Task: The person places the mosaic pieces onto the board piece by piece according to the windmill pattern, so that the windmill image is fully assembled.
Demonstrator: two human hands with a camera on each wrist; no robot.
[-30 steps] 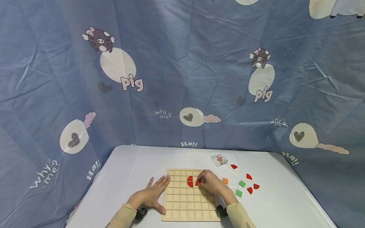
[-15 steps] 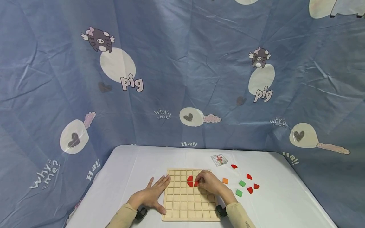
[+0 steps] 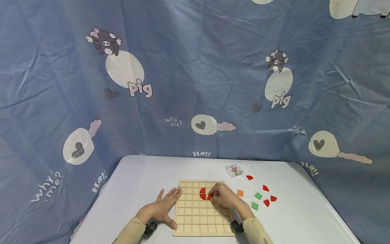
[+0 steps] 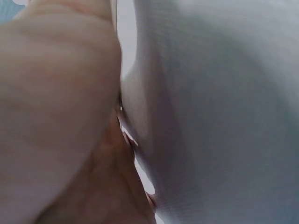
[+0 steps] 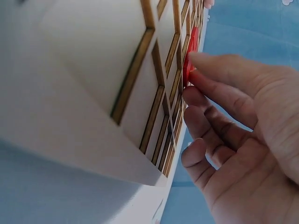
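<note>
My left hand (image 3: 160,209) rests with spread fingers at the left edge of a wooden grid board (image 3: 196,221), fingertips and thumb touching its rim. On the board's upper part lie two red quarter-circle tiles (image 3: 202,190), one above the other. Just right of the lower one, my right hand (image 3: 224,196) pinches a third red quarter-circle tile (image 3: 209,197) against the grid. The right wrist view has thumb and index finger at the red tile (image 5: 188,63), the other fingers loosely curled. Skin and white cloth fill the left wrist view.
Right of the board lie an orange square tile (image 3: 240,193), two green square tiles (image 3: 258,196) and several red quarter-circle tiles (image 3: 266,188). A small pattern card (image 3: 234,170) sits behind them on the white tablecloth (image 3: 298,217). A blue printed curtain (image 3: 170,67) surrounds the table.
My right fingers have shifted the red tile slightly left, beside the two red tiles, with little movement in the last half second. The left hand stays in place.
</note>
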